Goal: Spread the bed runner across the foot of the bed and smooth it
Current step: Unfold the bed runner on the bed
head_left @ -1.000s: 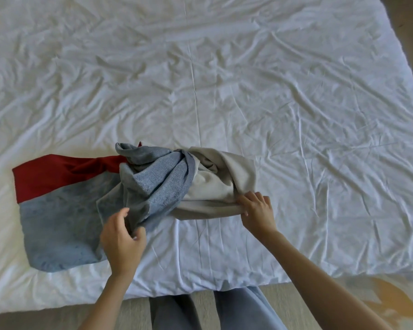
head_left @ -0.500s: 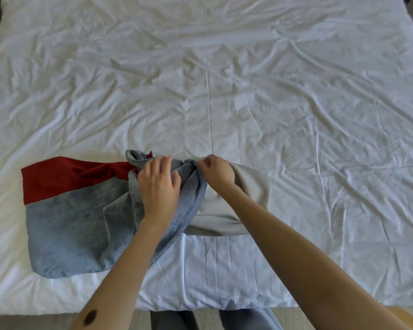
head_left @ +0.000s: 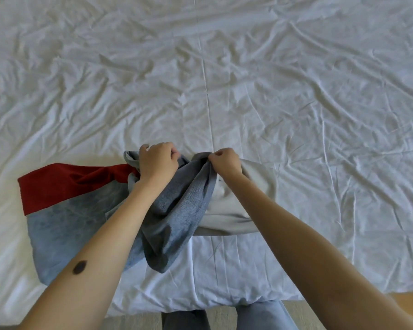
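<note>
Gripping the bunched red, blue and grey fabric bed runner [head_left: 177, 206] with both hands [head_left: 157, 160] [head_left: 224, 160] closed; its unspread grey end lies rightward, nearest my right hand, along the white bed's [head_left: 296, 115] foot.

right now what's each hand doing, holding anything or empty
Left hand: closed, gripping the bunched blue part of the bed runner.
Right hand: closed, pinching a fold of the bed runner where blue meets grey.

Bed runner [head_left: 76, 210] — red, blue, grey panels; bed sheet [head_left: 296, 103] — plain white.
</note>
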Available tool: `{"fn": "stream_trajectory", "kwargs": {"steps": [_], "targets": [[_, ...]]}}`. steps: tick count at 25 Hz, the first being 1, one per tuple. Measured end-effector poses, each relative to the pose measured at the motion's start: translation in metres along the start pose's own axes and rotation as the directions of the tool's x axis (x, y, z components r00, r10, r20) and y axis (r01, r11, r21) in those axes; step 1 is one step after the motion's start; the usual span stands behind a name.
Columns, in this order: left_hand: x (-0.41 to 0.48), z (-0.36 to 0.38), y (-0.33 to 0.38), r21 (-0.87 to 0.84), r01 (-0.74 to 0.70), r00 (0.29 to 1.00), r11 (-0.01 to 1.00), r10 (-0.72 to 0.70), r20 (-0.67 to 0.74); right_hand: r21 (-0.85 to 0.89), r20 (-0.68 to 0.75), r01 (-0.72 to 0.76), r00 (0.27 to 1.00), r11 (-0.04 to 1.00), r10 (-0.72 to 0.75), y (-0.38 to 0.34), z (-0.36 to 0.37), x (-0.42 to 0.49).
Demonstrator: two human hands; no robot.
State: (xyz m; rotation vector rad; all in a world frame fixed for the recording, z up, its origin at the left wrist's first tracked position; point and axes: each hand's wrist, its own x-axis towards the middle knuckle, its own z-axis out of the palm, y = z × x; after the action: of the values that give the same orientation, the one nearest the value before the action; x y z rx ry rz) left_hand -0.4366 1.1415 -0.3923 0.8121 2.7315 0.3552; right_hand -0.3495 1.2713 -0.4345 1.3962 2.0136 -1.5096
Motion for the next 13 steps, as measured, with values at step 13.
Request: {"fn": "stream_trajectory", "kwargs": {"steps": [13], "targets": [[0.034, -0.024, 0.094, -0.298, -0.017, 0.953, 0.954, -0.075, -0.293, 0.72, -0.532, 0.14, 0.741, 0.68, 0.41, 0.117, -0.178, -0.073]]}}
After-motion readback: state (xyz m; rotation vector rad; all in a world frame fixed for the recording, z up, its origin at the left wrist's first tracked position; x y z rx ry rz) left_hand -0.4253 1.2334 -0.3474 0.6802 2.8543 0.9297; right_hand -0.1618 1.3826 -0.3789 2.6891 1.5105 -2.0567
